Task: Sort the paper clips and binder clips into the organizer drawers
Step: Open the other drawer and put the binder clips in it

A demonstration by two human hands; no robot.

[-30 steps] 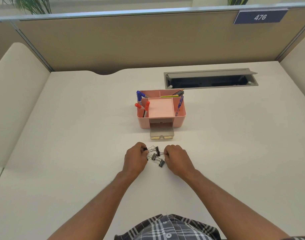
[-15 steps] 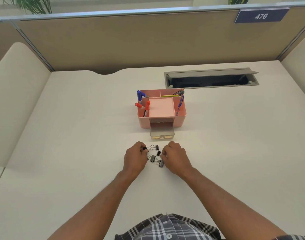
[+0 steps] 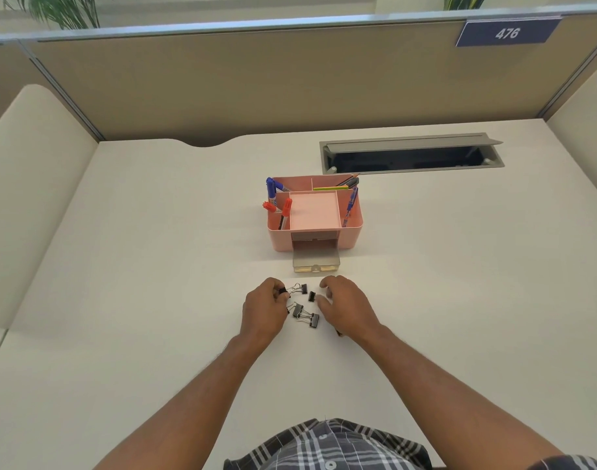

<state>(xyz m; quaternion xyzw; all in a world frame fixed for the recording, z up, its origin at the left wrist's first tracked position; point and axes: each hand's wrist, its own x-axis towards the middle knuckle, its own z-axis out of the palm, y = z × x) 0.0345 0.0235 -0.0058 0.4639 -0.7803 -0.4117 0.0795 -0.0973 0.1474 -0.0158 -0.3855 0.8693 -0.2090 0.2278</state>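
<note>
A person's left hand (image 3: 263,308) pinches 1 black binder clip (image 3: 283,290) on a cream desk (image 3: 121,266). The right hand (image 3: 344,307) hovers with fingers loosely spread, holding nothing. Between them lie 4 loose binder clips (image 3: 305,310), near a pink organizer (image 3: 315,215) whose bottom drawer (image 3: 316,262) is pulled out.

Binder clips (image 3: 304,308): matt black bodies w/ shiny wire metal handles. Organizer (image 3: 351,228): smooth pink plastic, drawer (image 3: 315,261) translucent greyish plastic. Desk (image 3: 121,266) smooth matt off-white; shirt (image 3: 327,446) plaid cloth.
</note>
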